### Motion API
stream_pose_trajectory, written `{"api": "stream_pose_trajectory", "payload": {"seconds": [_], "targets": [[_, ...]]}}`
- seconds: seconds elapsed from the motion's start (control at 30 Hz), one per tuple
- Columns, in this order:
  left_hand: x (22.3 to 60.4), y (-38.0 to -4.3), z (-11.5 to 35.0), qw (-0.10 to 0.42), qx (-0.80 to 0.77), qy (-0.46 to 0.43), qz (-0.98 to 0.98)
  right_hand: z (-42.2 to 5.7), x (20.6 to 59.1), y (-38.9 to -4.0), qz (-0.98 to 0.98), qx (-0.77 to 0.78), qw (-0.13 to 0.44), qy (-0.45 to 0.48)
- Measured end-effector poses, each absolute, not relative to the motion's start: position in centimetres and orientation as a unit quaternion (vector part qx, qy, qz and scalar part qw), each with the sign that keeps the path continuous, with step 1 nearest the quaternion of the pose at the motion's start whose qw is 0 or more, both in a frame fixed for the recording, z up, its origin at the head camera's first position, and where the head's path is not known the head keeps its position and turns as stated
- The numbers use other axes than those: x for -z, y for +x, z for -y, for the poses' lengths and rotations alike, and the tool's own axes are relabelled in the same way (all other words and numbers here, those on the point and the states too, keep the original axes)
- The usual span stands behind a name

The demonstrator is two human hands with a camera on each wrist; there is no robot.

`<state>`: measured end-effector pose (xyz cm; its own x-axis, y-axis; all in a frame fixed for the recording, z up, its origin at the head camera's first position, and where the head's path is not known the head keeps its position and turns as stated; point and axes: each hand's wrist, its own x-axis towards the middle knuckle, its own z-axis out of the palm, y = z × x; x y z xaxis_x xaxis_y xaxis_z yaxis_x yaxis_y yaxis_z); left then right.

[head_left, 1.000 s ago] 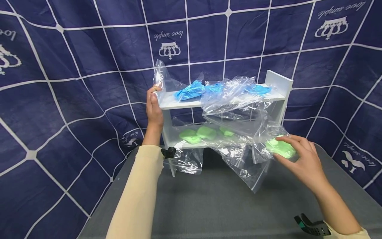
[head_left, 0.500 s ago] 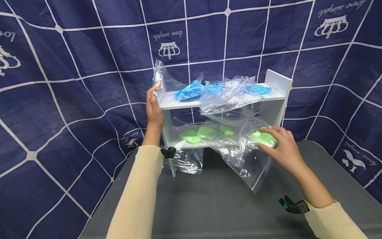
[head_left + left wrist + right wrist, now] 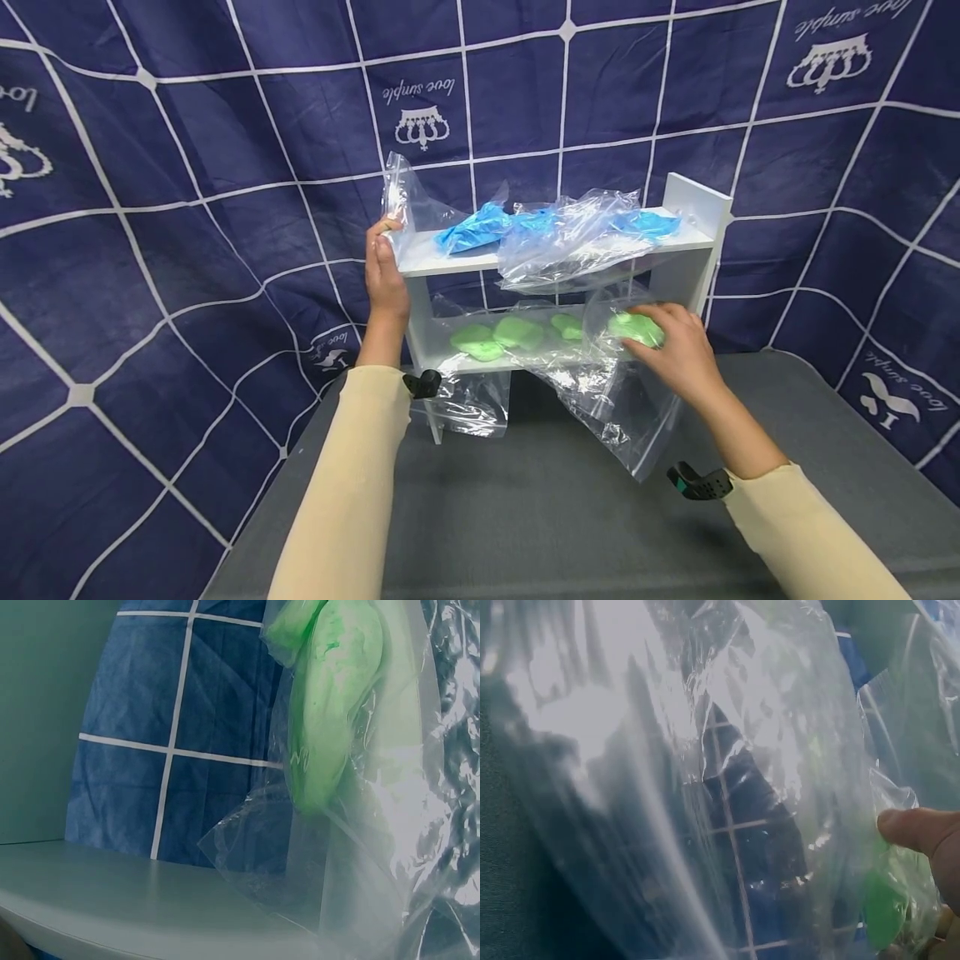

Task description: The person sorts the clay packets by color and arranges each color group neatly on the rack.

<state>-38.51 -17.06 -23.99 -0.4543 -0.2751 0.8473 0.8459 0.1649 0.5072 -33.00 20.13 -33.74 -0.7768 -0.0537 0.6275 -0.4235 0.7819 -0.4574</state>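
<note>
At the upper left side of a small white two-tier shelf (image 3: 450, 265), my left hand (image 3: 387, 279) grips the side panel, beside a clear bag's upright end. My right hand (image 3: 684, 354) pinches a clear zip bag with a light green lump (image 3: 636, 330) inside, at the right end of the lower tier. In the right wrist view the thumb (image 3: 911, 827) presses on that bag. Several other bagged green lumps (image 3: 519, 333) lie on the lower tier to its left, two of them close together. The left wrist view shows a bagged green lump (image 3: 330, 705) near; the left hand is mostly outside it.
Crumpled clear bags with blue contents (image 3: 480, 227) lie along the upper tier. Loose bag ends (image 3: 622, 429) hang over the lower tier's front edge. The shelf stands on a dark grey tabletop (image 3: 525, 517), before a navy cloth (image 3: 517, 100) with white grid lines.
My right hand has carried the bagged green lump leftward, from beyond the shelf's right side to the lower tier. The left hand has stayed on the side panel.
</note>
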Motion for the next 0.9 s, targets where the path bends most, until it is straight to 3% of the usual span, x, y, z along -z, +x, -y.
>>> {"api": "stream_pose_trajectory", "payload": {"seconds": [0.17, 0.43, 0.77, 0.9], "targets": [[23.5, -37.1, 16.6, 0.462, 0.601, -0.243, 0.606, -19.7, 33.6, -34.0, 0.896, -0.318, 0.287, 0.115], [24.3, -39.2, 17.1, 0.464, 0.607, -0.235, 0.601, -19.7, 34.5, -35.8, 0.894, -0.332, 0.275, 0.119], [23.2, -36.6, 16.5, 0.462, 0.604, -0.240, 0.604, -20.1, 34.8, -36.4, 0.919, -0.320, 0.212, 0.095], [23.7, -38.0, 16.9, 0.464, 0.601, -0.240, 0.605, -20.3, 35.0, -36.0, 0.919, -0.322, 0.209, 0.093]]}}
